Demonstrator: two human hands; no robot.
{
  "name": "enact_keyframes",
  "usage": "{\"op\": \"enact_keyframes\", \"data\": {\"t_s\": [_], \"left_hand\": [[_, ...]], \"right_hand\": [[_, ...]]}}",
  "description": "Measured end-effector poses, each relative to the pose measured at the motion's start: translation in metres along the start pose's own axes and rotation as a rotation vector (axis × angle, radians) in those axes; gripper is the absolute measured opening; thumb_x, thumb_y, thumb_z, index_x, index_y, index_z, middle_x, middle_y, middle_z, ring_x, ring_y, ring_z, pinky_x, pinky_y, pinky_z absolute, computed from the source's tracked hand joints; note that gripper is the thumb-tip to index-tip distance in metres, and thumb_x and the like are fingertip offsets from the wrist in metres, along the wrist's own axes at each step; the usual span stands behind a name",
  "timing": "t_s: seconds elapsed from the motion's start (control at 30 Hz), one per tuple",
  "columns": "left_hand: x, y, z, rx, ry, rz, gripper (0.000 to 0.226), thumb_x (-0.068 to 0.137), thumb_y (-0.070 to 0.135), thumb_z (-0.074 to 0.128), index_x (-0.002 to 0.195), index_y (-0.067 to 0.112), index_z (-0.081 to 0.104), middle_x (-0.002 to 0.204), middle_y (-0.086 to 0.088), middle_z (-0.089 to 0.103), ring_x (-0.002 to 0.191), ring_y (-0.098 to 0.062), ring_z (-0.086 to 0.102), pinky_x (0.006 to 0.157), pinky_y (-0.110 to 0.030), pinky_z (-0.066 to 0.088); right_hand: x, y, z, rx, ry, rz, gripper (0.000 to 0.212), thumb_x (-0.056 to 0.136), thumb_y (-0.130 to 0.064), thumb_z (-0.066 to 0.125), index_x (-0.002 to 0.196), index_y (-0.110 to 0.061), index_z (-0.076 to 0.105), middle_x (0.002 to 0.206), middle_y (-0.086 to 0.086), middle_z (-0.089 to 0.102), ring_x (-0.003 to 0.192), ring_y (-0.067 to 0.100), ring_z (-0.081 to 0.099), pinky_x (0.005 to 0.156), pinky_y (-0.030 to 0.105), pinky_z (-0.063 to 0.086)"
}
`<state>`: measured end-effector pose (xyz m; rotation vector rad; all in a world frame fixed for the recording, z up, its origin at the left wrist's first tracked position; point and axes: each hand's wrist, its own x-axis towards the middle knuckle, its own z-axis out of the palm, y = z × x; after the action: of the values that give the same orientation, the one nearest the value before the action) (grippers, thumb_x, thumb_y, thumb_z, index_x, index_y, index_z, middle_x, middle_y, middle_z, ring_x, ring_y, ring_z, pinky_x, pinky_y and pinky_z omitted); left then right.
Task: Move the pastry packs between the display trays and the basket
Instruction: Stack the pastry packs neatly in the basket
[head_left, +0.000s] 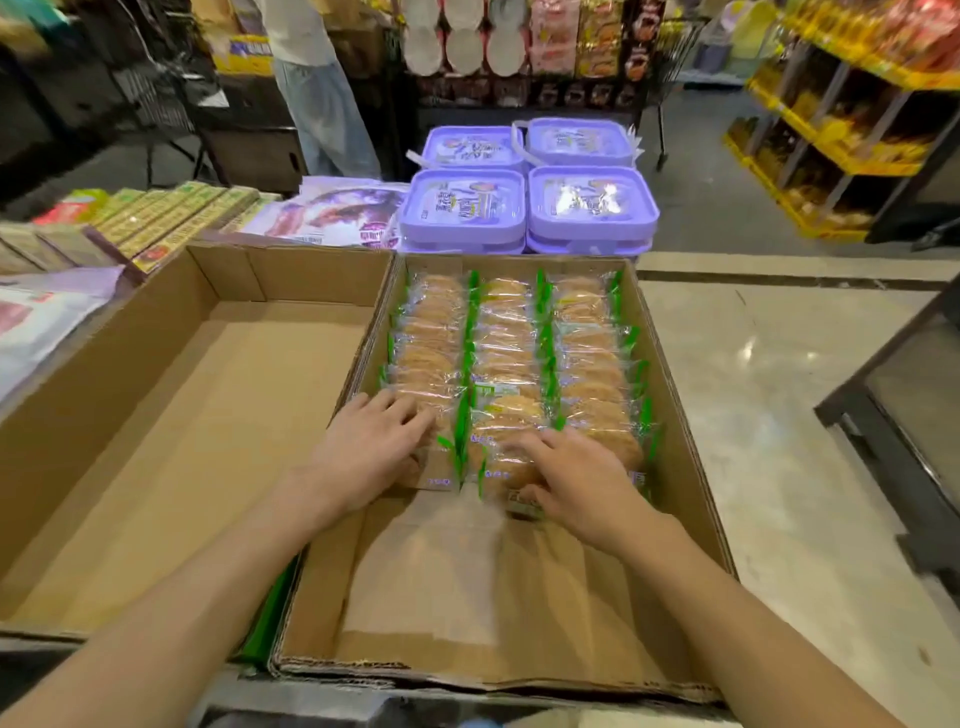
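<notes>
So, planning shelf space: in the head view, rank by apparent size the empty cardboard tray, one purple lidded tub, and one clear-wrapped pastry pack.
1. Empty cardboard tray
2. Purple lidded tub, though farther away
3. Clear-wrapped pastry pack

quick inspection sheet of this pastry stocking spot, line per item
surface: two open cardboard trays side by side; left tray holds nothing visible, right tray bare at its near end
job's things: pastry packs in three rows filling the right tray's far part; no basket seen
clutter: purple tubs and green boxes behind the trays
grippers: left hand and right hand rest on the nearest packs, fingers spread
cables: nothing seen
surroundings: shop aisle, yellow shelving at right, a person standing behind
</notes>
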<state>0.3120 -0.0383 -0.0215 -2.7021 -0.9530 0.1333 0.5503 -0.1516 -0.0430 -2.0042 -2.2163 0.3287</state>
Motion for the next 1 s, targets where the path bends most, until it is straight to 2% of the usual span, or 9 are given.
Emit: {"op": "enact_keyframes", "data": {"t_s": [0.07,0.13,0.2,0.33,0.43,0.63,0.8,0.9,1.0], "left_hand": [[0.000,0.000,0.006,-0.002,0.076,-0.010,0.060,0.059,0.027,0.088,0.112,0.016,0.061,0.109,-0.011,0.060,0.094,-0.031,0.059,0.070,-0.040,0.047],[0.001,0.003,0.011,0.009,0.090,-0.007,0.065,0.060,0.021,0.088,0.117,0.015,0.058,0.120,-0.015,0.057,0.101,-0.033,0.056,0.073,-0.043,0.048],[0.002,0.005,0.015,0.014,0.085,0.000,0.070,0.060,0.017,0.087,0.122,0.016,0.055,0.128,-0.015,0.054,0.109,-0.034,0.055,0.075,-0.043,0.049],[0.000,0.005,0.017,-0.016,0.059,-0.025,0.079,0.062,0.012,0.086,0.131,0.018,0.047,0.136,-0.014,0.051,0.116,-0.034,0.054,0.075,-0.041,0.052],[-0.001,0.002,0.016,-0.030,0.036,-0.029,0.083,0.061,0.017,0.090,0.132,0.016,0.048,0.130,-0.014,0.055,0.113,-0.034,0.056,0.076,-0.043,0.055],[-0.001,0.002,0.002,-0.077,0.016,-0.040,0.078,0.075,0.035,0.081,0.143,0.021,0.044,0.133,-0.007,0.056,0.121,-0.030,0.053,0.090,-0.041,0.049],[-0.010,0.018,-0.030,-0.302,0.201,0.076,0.067,0.081,0.036,0.077,0.141,0.015,0.053,0.130,-0.011,0.062,0.120,-0.034,0.057,0.095,-0.048,0.049],[-0.020,0.049,-0.048,-0.513,0.310,0.247,0.056,0.088,0.043,0.069,0.136,0.017,0.057,0.126,-0.005,0.065,0.113,-0.030,0.061,0.091,-0.044,0.051],[-0.038,0.095,-0.063,-0.744,0.381,0.464,0.051,0.091,0.049,0.057,0.130,0.016,0.060,0.123,-0.004,0.067,0.111,-0.028,0.063,0.090,-0.043,0.053]], "right_hand": [[0.005,0.000,0.010,-0.090,0.108,-0.021,0.051,0.089,-0.033,0.069,0.137,-0.031,0.052,0.124,-0.003,0.061,0.109,0.025,0.052,0.092,0.039,0.047],[0.008,-0.001,0.018,-0.137,0.209,-0.034,0.050,0.078,-0.030,0.080,0.124,-0.025,0.062,0.109,0.000,0.063,0.097,0.027,0.053,0.084,0.041,0.047],[0.010,-0.002,0.022,-0.168,0.287,-0.047,0.050,0.068,-0.028,0.087,0.113,-0.022,0.066,0.104,0.002,0.061,0.093,0.026,0.053,0.079,0.040,0.048],[0.016,-0.001,0.022,-0.235,0.307,-0.097,0.048,0.067,-0.029,0.087,0.110,-0.020,0.068,0.121,0.008,0.059,0.111,0.031,0.050,0.094,0.048,0.045],[0.017,-0.007,0.023,-0.234,0.270,-0.102,0.046,0.071,-0.027,0.084,0.113,-0.019,0.066,0.126,0.009,0.058,0.118,0.032,0.049,0.101,0.049,0.042],[-0.003,-0.009,0.001,-0.205,0.252,-0.051,0.067,0.079,-0.044,0.080,0.134,-0.015,0.055,0.133,0.008,0.056,0.125,0.029,0.050,0.115,0.048,0.037],[-0.055,-0.018,-0.030,-0.186,0.294,0.204,0.061,0.089,-0.044,0.070,0.139,-0.013,0.055,0.143,0.010,0.054,0.131,0.031,0.049,0.113,0.045,0.040],[-0.120,-0.046,-0.043,-0.142,0.420,0.381,0.051,0.093,-0.043,0.066,0.134,-0.012,0.061,0.138,0.007,0.060,0.127,0.025,0.051,0.109,0.038,0.040],[-0.198,-0.086,-0.044,-0.116,0.397,0.616,0.053,0.098,-0.051,0.055,0.138,-0.017,0.057,0.143,0.000,0.055,0.133,0.023,0.047,0.110,0.041,0.042]]}}
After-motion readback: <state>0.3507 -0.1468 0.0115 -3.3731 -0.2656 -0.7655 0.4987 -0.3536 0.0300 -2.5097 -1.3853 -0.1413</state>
